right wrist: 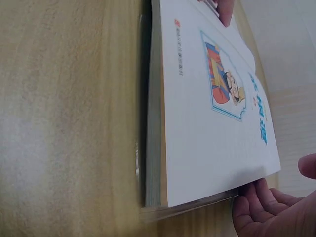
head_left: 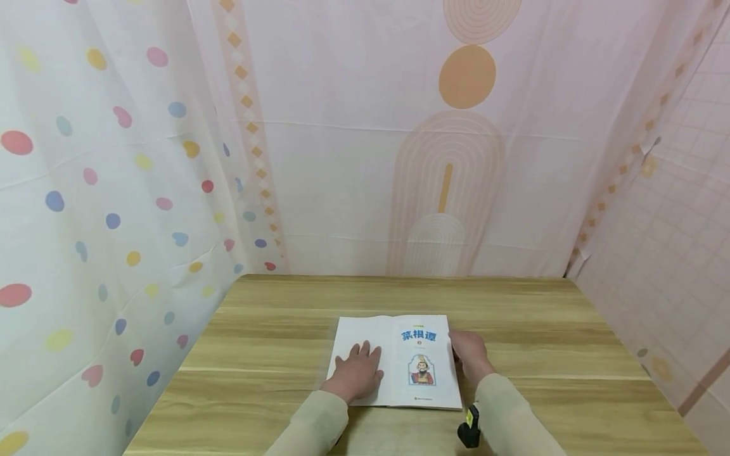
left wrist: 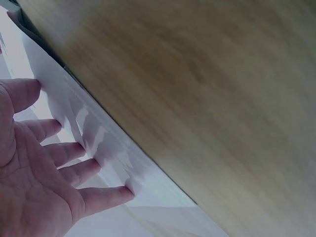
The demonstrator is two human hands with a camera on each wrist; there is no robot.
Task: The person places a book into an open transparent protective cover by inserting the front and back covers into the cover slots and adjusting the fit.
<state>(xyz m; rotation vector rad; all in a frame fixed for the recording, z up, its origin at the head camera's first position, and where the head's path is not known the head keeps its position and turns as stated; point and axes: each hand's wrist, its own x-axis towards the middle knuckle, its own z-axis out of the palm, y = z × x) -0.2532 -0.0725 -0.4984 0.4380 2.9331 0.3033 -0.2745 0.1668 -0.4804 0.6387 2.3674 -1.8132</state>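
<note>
Bright, even light flooded my head view, leaving the white book [head_left: 393, 361] nearly washed out, its smallest print mush! Over to my left wrist feed: dimmer, the surface [left wrist: 197, 98] smeared out of focus, soft shadows from the left hand [left wrist: 39, 182] across the paper. On my right wrist, pale sheen hazed the wood; shadow hugged the book.

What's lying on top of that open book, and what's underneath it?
On the open book, the left hand rests on the left page. The wooden table lies underneath; the part directly below is covered, as is the patch of page under the hand.
</note>
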